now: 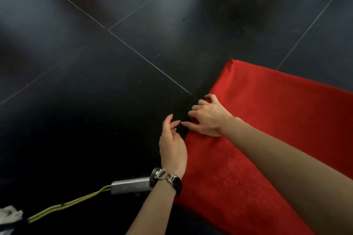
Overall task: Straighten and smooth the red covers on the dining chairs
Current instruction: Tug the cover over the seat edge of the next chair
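A red cover (pixel 267 120) stretches over a chair seat at the lower right, seen from above. My right hand (pixel 206 116) lies on the cover's left edge with its fingers curled over that edge, gripping the fabric. My left hand (pixel 172 145) hovers just left of the same edge, fingers relaxed and slightly bent, holding nothing; its fingertips come close to the right thumb. A watch and a bracelet sit on my left wrist. The chair frame under the cover is hidden.
Dark glossy floor tiles (pixel 95 63) fill the rest of the view. A grey metal block (pixel 131 185) with yellow-green cables (pixel 66 206) lies on the floor at the lower left, near a pale crumpled cloth (pixel 9 215).
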The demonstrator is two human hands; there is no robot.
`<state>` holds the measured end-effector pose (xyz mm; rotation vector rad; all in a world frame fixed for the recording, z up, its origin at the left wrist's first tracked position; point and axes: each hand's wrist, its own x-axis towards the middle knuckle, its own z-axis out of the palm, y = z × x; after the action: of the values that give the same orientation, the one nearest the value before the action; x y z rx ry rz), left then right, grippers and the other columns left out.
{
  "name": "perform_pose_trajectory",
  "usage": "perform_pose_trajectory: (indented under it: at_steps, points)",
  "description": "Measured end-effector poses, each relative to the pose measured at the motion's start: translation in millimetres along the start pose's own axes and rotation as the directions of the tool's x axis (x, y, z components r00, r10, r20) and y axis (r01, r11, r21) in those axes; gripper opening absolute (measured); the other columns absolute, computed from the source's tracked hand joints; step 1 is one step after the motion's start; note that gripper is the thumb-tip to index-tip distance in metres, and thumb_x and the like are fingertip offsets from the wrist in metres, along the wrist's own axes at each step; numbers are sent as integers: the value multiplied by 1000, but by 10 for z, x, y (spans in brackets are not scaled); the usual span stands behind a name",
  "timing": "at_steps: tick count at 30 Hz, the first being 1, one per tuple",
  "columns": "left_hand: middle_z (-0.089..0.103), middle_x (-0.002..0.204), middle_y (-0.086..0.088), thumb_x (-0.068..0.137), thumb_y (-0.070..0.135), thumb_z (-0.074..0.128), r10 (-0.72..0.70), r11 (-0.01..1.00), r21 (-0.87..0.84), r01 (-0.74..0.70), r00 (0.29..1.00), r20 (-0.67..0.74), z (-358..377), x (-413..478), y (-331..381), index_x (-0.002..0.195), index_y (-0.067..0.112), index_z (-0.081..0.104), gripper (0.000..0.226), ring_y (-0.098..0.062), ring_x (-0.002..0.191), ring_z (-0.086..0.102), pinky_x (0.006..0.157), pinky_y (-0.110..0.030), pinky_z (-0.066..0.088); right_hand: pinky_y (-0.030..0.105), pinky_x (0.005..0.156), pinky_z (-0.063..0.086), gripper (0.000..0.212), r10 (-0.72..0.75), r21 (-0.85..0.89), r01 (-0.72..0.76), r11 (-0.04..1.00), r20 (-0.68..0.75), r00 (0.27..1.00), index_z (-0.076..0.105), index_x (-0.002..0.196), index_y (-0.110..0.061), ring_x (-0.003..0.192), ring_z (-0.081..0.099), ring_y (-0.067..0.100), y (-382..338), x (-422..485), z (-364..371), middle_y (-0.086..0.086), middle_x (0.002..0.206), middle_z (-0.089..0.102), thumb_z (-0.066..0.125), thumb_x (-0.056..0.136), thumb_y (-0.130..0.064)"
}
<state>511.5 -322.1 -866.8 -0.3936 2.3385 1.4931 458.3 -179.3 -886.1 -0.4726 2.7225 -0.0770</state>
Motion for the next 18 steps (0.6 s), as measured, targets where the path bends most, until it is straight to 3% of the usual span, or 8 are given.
perform_pose_trajectory:
  at_steps: [3,7,13,18]
  points:
    - [48,134,11,102,18,32,-40,994,99,34,997,65,1,-44,-48,144,29,32,43,-14,125,45,100,-32,40,41,99,26,56,-61,-97,68,993,75,995,65,98,-21,106,50,16,-19,68,-81,-3,101,64,21,98,-57]
    - [42,144,0,103,23,33,-72,971,234,47,993,99,-13,-91,-111,147,20,27,45,-19,132,39,107,-36,35,34,84,28,55,-100,-119,117,986,142,985,68,101,-20,103,48,15,-31,129,-124,-2,105,63,23,100,-50]
    - [39,145,1,103,19,31,-14,952,305,-15,996,92,-35,-130,-70,147,19,26,44,-17,134,34,109,-38,33,34,91,30,52,-77,-93,103,990,251,965,61,119,-23,110,46,17,-29,114,-162,-2,118,57,23,100,-53]
    - [38,145,2,103,19,30,43,930,361,-74,995,94,-54,-167,-52,147,19,25,44,-16,132,36,107,-40,36,38,104,27,65,33,-77,-3,997,402,915,58,118,-24,109,49,18,-6,143,-267,-4,98,53,23,91,-71]
